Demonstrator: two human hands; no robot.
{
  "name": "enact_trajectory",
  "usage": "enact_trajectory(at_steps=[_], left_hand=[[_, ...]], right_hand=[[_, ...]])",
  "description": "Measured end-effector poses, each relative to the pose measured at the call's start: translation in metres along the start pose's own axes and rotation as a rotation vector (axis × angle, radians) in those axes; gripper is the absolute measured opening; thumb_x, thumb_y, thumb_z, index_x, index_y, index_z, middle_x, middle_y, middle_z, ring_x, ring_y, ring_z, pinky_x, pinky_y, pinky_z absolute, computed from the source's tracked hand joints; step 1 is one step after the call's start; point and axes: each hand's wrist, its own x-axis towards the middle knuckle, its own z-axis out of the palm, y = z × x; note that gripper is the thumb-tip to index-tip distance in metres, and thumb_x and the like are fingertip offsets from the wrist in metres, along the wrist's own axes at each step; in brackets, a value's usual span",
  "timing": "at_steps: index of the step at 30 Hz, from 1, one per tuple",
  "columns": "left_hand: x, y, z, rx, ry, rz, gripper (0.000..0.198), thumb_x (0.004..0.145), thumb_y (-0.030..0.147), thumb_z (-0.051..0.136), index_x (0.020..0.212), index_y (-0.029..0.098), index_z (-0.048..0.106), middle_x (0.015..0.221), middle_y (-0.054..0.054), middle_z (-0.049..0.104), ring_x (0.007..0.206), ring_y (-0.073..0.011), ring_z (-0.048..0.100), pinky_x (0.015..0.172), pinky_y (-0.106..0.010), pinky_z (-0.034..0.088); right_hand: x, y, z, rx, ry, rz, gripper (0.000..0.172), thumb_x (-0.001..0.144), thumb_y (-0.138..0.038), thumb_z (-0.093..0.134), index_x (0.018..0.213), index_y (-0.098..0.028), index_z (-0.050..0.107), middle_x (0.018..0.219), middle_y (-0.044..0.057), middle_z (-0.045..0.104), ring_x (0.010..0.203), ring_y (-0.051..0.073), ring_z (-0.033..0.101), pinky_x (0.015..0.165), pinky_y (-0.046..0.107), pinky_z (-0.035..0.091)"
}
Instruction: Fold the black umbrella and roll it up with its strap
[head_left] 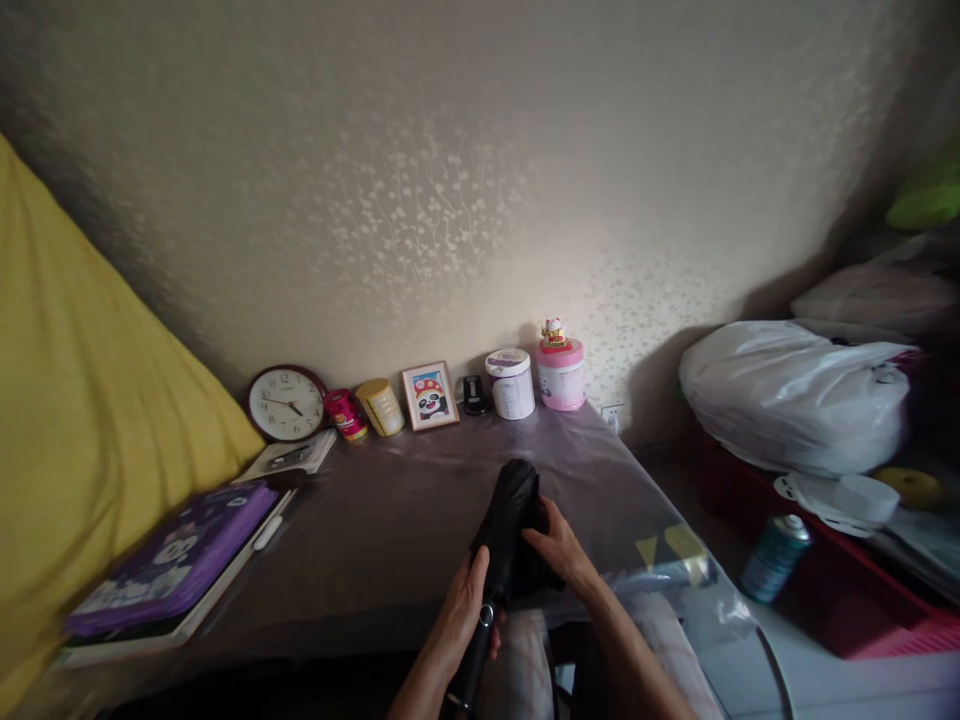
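Observation:
A black folding umbrella [508, 520] is held over the table's front edge, its canopy collapsed and its handle pointing down toward me. My left hand [466, 605] wraps round its lower part near the handle, thumb along the fabric, with fingertips showing on the far side. On the right side of the canopy, my right hand [559, 545] is closed on loose black fabric; some of its fingers are hidden. The top of the umbrella points toward the back of the table.
Along the wall stand a round clock [287, 403], tins, a panda picture frame [430, 396], tubs and a lucky cat figurine [554, 334]. A purple folder [172, 560] lies left on the covered table [360, 540]. Right are a spray can [776, 560] and white bag [795, 395].

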Motion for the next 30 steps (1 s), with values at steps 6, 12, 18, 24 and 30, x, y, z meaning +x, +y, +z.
enact_trajectory(at_steps=[6, 12, 18, 24, 30], left_hand=[[0.002, -0.004, -0.008, 0.026, -0.016, -0.058, 0.076, 0.074, 0.077, 0.026, 0.125, 0.020, 0.037, 0.050, 0.003, 0.057, 0.037, -0.0167, 0.056, 0.037, -0.025, 0.043], [-0.002, -0.010, -0.013, 0.092, 0.046, -0.052, 0.078, 0.076, 0.074, 0.026, 0.137, 0.025, 0.020, 0.051, 0.004, 0.056, 0.038, -0.0172, 0.058, 0.036, -0.023, 0.043], [-0.015, -0.015, -0.015, 0.362, 0.138, 0.107, 0.077, 0.083, 0.060, 0.035, 0.142, 0.032, -0.005, 0.112, -0.010, 0.061, 0.045, -0.0126, 0.060, 0.046, -0.026, 0.048], [-0.022, -0.030, -0.005, 0.874, 0.178, 0.344, 0.078, 0.080, 0.027, 0.052, 0.144, 0.027, 0.008, 0.139, -0.014, 0.040, 0.116, -0.0285, 0.051, 0.090, -0.033, 0.041], [-0.015, -0.035, -0.009, 0.825, 0.207, 0.396, 0.067, 0.083, 0.019, 0.044, 0.143, 0.030, 0.015, 0.132, -0.009, 0.049, 0.115, -0.0231, 0.052, 0.094, -0.031, 0.039]], right_hand=[[-0.002, 0.013, -0.008, -0.231, 0.087, -0.346, 0.062, 0.063, -0.013, 0.050, 0.124, -0.021, 0.047, 0.124, 0.007, 0.053, 0.116, 0.023, 0.048, 0.100, 0.044, 0.036], [-0.006, -0.004, -0.005, -0.415, -0.015, -0.650, 0.042, 0.070, -0.004, 0.043, 0.103, -0.023, 0.063, 0.121, 0.006, 0.056, 0.120, 0.023, 0.043, 0.101, 0.046, 0.035], [-0.013, -0.011, 0.002, -0.496, -0.075, -0.671, 0.057, 0.068, -0.001, 0.042, 0.119, -0.023, 0.056, 0.124, 0.007, 0.054, 0.116, 0.022, 0.044, 0.100, 0.044, 0.037], [-0.010, -0.013, 0.004, -0.497, -0.089, -0.665, 0.052, 0.069, -0.003, 0.044, 0.115, -0.024, 0.058, 0.128, 0.008, 0.050, 0.116, 0.024, 0.045, 0.098, 0.045, 0.037], [0.000, -0.001, -0.016, -0.359, 0.030, -0.560, 0.033, 0.075, -0.014, 0.046, 0.100, -0.024, 0.064, 0.117, 0.006, 0.058, 0.108, 0.022, 0.051, 0.095, 0.043, 0.040]])
